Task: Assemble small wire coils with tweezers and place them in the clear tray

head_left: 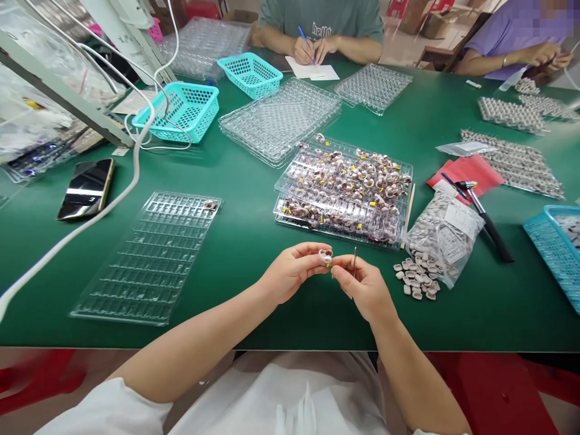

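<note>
Between the thumb and fingers of my left hand (292, 272) is a small white rounded housing (325, 256) with dark and yellow bits in it. My right hand (365, 287) has tweezers (354, 260) held upright among its fingers, and its thumb and fingertip meet at the housing's right side. Just beyond my hands, stacked clear trays (290, 220) carry many similar housings with wires and yellow tabs. To the left lies a clear compartment tray (149, 260) with a single housing (209, 205) in its far right corner. Loose pale caps (417, 279) spill from a plastic bag (446, 226) on the right.
A black-handled hammer (489, 226) rests by red packets (471, 175). Turquoise baskets (193, 115) and empty clear trays (281, 118) stand farther back. A phone (86, 188) and a white cable (135, 163) are at left. Across the table one person writes; another handles small parts.
</note>
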A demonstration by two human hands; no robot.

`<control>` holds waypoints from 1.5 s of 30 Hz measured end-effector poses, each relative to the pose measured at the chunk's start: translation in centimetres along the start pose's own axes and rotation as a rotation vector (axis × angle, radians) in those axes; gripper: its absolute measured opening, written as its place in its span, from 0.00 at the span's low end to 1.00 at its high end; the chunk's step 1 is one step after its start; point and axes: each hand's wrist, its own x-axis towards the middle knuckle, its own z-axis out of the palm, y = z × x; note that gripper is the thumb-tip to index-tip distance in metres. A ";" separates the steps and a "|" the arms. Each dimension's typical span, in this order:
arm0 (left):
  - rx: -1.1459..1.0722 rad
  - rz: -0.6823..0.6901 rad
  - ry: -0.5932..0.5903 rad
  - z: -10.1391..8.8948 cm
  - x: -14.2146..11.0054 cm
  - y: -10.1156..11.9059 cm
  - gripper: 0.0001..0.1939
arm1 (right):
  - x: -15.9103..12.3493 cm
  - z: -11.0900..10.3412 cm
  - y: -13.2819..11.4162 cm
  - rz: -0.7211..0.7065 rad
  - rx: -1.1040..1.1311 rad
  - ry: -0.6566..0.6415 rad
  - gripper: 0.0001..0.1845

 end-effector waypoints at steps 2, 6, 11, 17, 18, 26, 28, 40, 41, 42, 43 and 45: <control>0.015 0.004 -0.006 0.0 0.0 -0.1 0.11 | 0.2 0.2 0.4 0.012 0.066 -0.001 0.15; 0.092 0.045 -0.003 0.2 -0.3 -0.3 0.11 | 0.6 0.5 1.0 0.074 0.216 -0.013 0.16; 0.232 0.153 0.016 0.1 -0.4 -0.5 0.11 | 0.7 0.5 0.5 0.117 0.289 -0.094 0.17; 0.299 0.214 0.032 -0.1 -0.5 -0.9 0.11 | 0.8 0.6 0.4 0.127 0.349 -0.063 0.17; 0.316 0.232 0.040 0.0 -0.6 -1.0 0.12 | 0.8 0.6 0.5 0.118 0.342 -0.051 0.17; 0.440 0.333 0.093 0.4 -1.1 -1.0 0.13 | 0.2 0.8 0.5 -0.032 0.063 0.071 0.13; 0.436 0.335 0.103 0.4 -1.0 -1.0 0.13 | 0.0 0.9 0.4 -0.048 0.019 0.101 0.13; 0.398 0.337 0.130 0.7 -1.0 -1.0 0.10 | -0.2 0.7 0.2 -0.054 -0.020 0.115 0.10; 0.398 0.342 0.130 0.7 -1.0 -1.0 0.09 | -0.1 0.7 0.3 -0.043 0.016 0.099 0.10; 0.397 0.346 0.126 0.7 -1.0 -1.0 0.09 | -0.1 0.7 0.3 -0.037 0.055 0.086 0.10; 0.397 0.347 0.119 0.7 -0.9 -1.0 0.09 | 0.0 0.7 0.3 -0.035 0.092 0.082 0.10; 0.406 0.350 0.101 0.5 -0.8 -1.1 0.08 | 0.0 0.8 0.3 -0.045 0.140 0.090 0.10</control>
